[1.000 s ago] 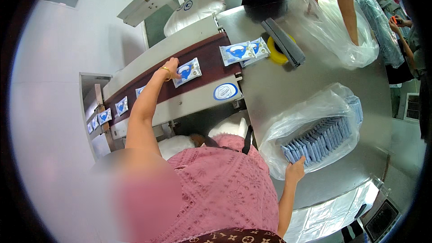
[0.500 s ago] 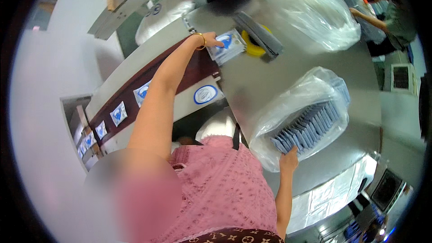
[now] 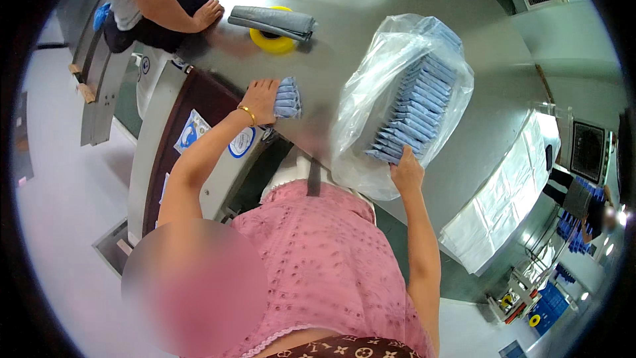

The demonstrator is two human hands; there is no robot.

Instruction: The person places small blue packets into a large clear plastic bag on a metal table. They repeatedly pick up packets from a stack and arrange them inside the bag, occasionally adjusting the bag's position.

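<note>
Mid-cycle on packet feeding, as I read it: pulling blue packets out of the bag and moving them over to the belt side.

Left hand [image 3: 264, 99]: closed around a small stack of blue packets [image 3: 287, 97], fingers wrapped over the top, stack standing on edge on the grey table [image 3: 503, 53], right at the table's near-left edge. Just beside it is the dark brown conveyor belt [image 3: 173, 159], with one white-and-blue packet [image 3: 190, 131] lying flat on it.

Right hand [image 3: 405, 174]: at the near end of the packet row [image 3: 412, 109] inside the clear plastic bag [image 3: 377, 79]. Fingers curled up against the end packets through or at the bag's mouth. Touching for sure; can't tell whether it's actually pinching any or just steadying the row. Palm side is hidden from me.

Row in the bag is dense, packets upright on edge, running away from me diagonally. Bag looks mostly full, so plenty of work left.

Next move, my judgement: left stack has to cross from table onto the belt, laid out flat singly like the one already there, so I'd need to fan them off one at a time rather than dump. Right hand needs a clean split of the next batch without dragging the bag film along.

Also nearby: yellow tape roll [image 3: 272, 41] with a folded grey cloth [image 3: 273, 21] on top, far-left on the table; another person's hand [image 3: 208, 14] resting just left of it. Well apart from my stack.
</note>
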